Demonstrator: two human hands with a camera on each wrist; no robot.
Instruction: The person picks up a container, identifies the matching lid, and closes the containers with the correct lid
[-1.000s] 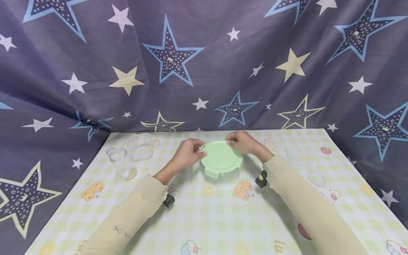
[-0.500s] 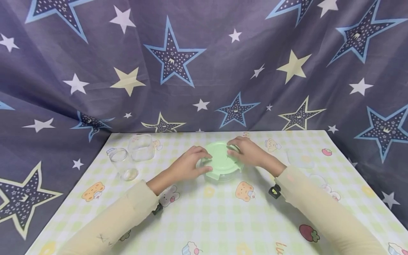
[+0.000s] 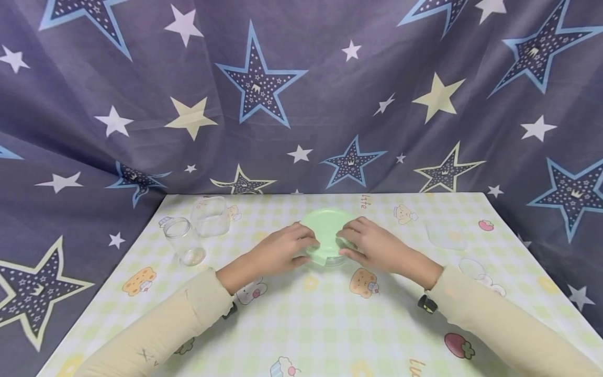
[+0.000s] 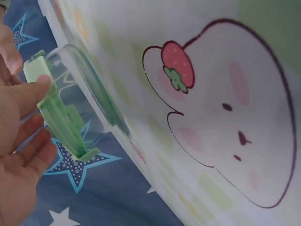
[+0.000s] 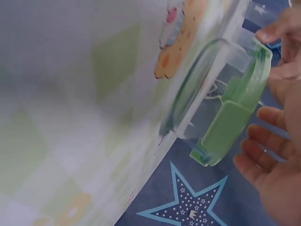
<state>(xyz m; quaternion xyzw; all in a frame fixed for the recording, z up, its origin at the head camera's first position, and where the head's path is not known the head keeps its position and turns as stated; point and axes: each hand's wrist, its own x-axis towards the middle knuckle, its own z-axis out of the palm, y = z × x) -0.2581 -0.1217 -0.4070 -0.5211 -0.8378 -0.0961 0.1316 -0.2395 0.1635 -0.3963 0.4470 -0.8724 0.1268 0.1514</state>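
A round clear food container (image 3: 336, 261) stands toward the back of the table, topped by a pale green lid (image 3: 325, 222). My left hand (image 3: 281, 248) is at the lid's front left. In the left wrist view its thumb (image 4: 38, 89) lies on the green rim, beside a side flap (image 4: 63, 125), with the fingers spread below. On the front right, my right hand (image 3: 377, 245) touches the lid. Loosely bent fingers (image 5: 265, 150) of that hand appear in the right wrist view, close to another green flap (image 5: 225, 129). Both hands partly cover the rim in the head view.
To the left stand a clear jar (image 3: 183, 241) and a clear squarish container (image 3: 210, 216). A clear flat squarish piece (image 3: 446, 235) and a clear round piece (image 3: 471, 268) lie to the right. The checked tablecloth (image 3: 301, 324) meets a starry curtain (image 3: 311, 94) behind.
Both hands have moved from the back sides of the lid round to its front, closer to me. The container stays in about the same place.
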